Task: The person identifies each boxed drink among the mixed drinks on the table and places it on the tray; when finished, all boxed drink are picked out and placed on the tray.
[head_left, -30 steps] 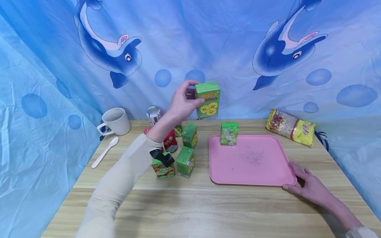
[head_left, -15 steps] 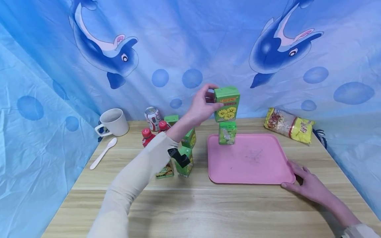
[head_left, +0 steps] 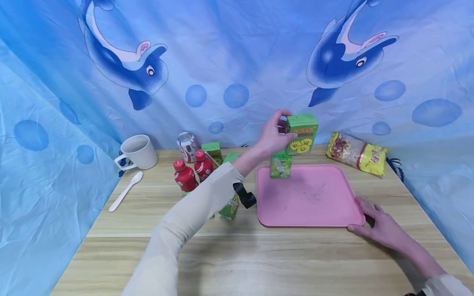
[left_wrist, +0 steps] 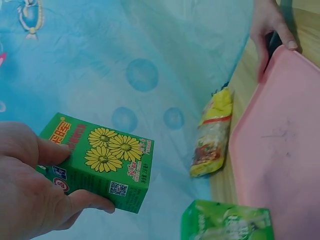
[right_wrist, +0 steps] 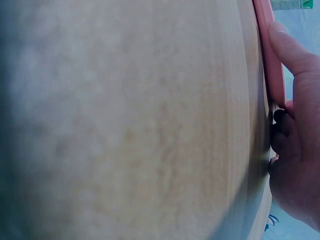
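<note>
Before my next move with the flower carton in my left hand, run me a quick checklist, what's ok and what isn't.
1. Flower carton gripped: ok, your left hand holds it.
2. Right hand at the tray: ok, it touches the corner nearest it.
3. Green carton upright: ok, it stands at the tray's back left.
4. Room beside that one: ok, the tray's middle holds no items.
5. Flower carton directly over the tray: cannot tell, depth is unclear.
6. Flower carton set down: not ok, it's in the air.
</note>
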Demonstrator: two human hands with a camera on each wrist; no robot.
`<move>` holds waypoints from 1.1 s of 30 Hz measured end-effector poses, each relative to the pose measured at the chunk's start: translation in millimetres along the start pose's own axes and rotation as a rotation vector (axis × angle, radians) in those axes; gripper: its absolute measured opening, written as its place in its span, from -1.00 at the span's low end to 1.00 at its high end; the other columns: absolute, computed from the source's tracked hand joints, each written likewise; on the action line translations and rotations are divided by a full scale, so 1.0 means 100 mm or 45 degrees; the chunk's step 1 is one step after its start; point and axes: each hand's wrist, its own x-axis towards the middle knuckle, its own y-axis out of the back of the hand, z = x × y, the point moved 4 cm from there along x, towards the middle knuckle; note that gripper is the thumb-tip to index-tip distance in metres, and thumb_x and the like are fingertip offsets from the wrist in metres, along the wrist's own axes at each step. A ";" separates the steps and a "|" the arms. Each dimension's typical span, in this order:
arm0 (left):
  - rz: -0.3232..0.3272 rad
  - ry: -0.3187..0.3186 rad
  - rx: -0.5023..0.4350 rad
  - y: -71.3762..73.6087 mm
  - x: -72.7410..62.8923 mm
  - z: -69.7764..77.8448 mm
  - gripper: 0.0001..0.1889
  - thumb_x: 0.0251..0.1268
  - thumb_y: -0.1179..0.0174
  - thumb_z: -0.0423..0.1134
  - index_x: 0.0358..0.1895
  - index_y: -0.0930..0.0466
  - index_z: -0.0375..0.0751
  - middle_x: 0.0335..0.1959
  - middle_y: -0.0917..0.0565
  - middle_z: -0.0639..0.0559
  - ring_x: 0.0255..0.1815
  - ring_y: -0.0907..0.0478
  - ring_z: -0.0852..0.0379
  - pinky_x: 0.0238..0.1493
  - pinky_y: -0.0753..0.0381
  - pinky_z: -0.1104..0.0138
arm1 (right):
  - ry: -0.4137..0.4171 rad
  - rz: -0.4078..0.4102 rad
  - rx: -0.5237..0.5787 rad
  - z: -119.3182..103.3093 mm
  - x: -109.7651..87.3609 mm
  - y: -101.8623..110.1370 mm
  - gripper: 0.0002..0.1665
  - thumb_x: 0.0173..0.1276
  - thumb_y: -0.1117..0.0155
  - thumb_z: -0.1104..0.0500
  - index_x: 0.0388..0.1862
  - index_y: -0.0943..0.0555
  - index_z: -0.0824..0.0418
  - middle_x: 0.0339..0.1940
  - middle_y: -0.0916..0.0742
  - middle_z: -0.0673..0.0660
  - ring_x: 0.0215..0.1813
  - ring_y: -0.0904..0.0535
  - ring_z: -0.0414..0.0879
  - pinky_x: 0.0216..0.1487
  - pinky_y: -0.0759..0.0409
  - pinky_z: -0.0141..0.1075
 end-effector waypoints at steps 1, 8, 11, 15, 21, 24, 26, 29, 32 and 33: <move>0.003 0.003 -0.001 -0.04 0.01 -0.01 -0.45 0.19 -0.35 -0.52 0.23 -0.44 -0.10 -0.10 -0.59 -0.08 -0.09 -0.58 0.03 -0.17 -0.66 0.36 | 0.002 0.002 -0.003 0.00 0.00 0.00 0.20 0.24 -0.46 -0.21 0.54 -0.10 0.46 0.43 -0.29 0.59 0.36 -0.20 0.58 0.48 0.24 0.28; -0.023 0.069 0.001 -0.27 0.07 -0.13 -0.42 0.17 -0.34 -0.53 0.24 -0.43 -0.05 -0.09 -0.57 -0.02 -0.09 -0.56 0.09 -0.22 -0.66 0.41 | 0.002 0.012 0.004 0.00 0.01 0.01 0.18 0.23 -0.47 -0.19 0.52 -0.15 0.47 0.43 -0.31 0.56 0.36 -0.22 0.56 0.49 0.24 0.26; -0.022 0.075 0.012 -0.35 0.10 -0.18 -0.43 0.17 -0.35 -0.52 0.22 -0.43 -0.04 -0.11 -0.57 0.00 -0.10 -0.56 0.11 -0.22 -0.65 0.42 | -0.002 0.011 0.002 -0.01 0.02 0.01 0.18 0.22 -0.48 -0.18 0.53 -0.14 0.46 0.43 -0.31 0.56 0.37 -0.22 0.55 0.49 0.23 0.26; -0.023 0.079 0.003 -0.45 0.13 -0.26 -0.45 0.21 -0.34 -0.50 0.23 -0.43 -0.03 -0.14 -0.55 0.03 -0.14 -0.54 0.13 -0.23 -0.61 0.40 | -0.008 0.011 -0.005 -0.02 0.02 0.02 0.19 0.21 -0.49 -0.19 0.52 -0.15 0.47 0.43 -0.32 0.56 0.37 -0.23 0.54 0.49 0.22 0.26; -0.030 0.107 -0.037 -0.61 0.16 -0.37 -0.46 0.23 -0.33 -0.50 0.22 -0.44 0.00 -0.20 -0.52 0.05 -0.22 -0.50 0.14 -0.32 -0.58 0.37 | -0.029 0.003 -0.005 -0.05 0.02 0.04 0.20 0.20 -0.48 -0.22 0.52 -0.16 0.46 0.44 -0.31 0.54 0.39 -0.21 0.53 0.49 0.22 0.27; -0.041 0.118 -0.047 -0.69 0.18 -0.43 -0.47 0.23 -0.33 -0.50 0.21 -0.44 0.02 -0.20 -0.52 0.06 -0.23 -0.49 0.15 -0.33 -0.57 0.37 | -0.020 0.002 -0.010 -0.05 0.02 0.04 0.19 0.21 -0.47 -0.21 0.53 -0.15 0.46 0.44 -0.31 0.55 0.37 -0.22 0.54 0.49 0.19 0.28; -0.054 0.119 -0.045 -0.73 0.20 -0.47 -0.48 0.25 -0.33 -0.49 0.21 -0.44 0.01 -0.20 -0.51 0.06 -0.23 -0.48 0.14 -0.34 -0.54 0.36 | -0.016 -0.001 -0.019 -0.05 0.02 0.04 0.19 0.22 -0.46 -0.22 0.54 -0.14 0.45 0.44 -0.31 0.54 0.37 -0.23 0.54 0.49 0.19 0.27; -0.068 0.127 -0.044 -0.79 0.21 -0.53 -0.48 0.26 -0.32 -0.48 0.23 -0.43 0.01 -0.21 -0.50 0.07 -0.23 -0.47 0.14 -0.35 -0.51 0.34 | -0.012 -0.001 -0.025 -0.04 0.02 0.04 0.19 0.23 -0.46 -0.21 0.54 -0.13 0.44 0.45 -0.31 0.53 0.38 -0.22 0.54 0.50 0.19 0.25; -0.072 0.138 -0.060 -0.84 0.24 -0.60 -0.47 0.27 -0.31 -0.49 0.25 -0.43 0.00 -0.22 -0.50 0.07 -0.25 -0.46 0.14 -0.37 -0.49 0.35 | -0.011 0.009 -0.023 -0.04 0.02 0.05 0.18 0.22 -0.47 -0.19 0.54 -0.14 0.45 0.45 -0.31 0.53 0.39 -0.20 0.54 0.50 0.18 0.25; -0.069 0.145 -0.066 -0.86 0.24 -0.62 -0.46 0.26 -0.31 -0.49 0.26 -0.43 0.00 -0.23 -0.50 0.06 -0.26 -0.45 0.14 -0.38 -0.49 0.35 | -0.007 0.008 -0.023 -0.04 0.02 0.05 0.17 0.22 -0.48 -0.18 0.53 -0.14 0.45 0.45 -0.31 0.54 0.39 -0.19 0.54 0.50 0.18 0.24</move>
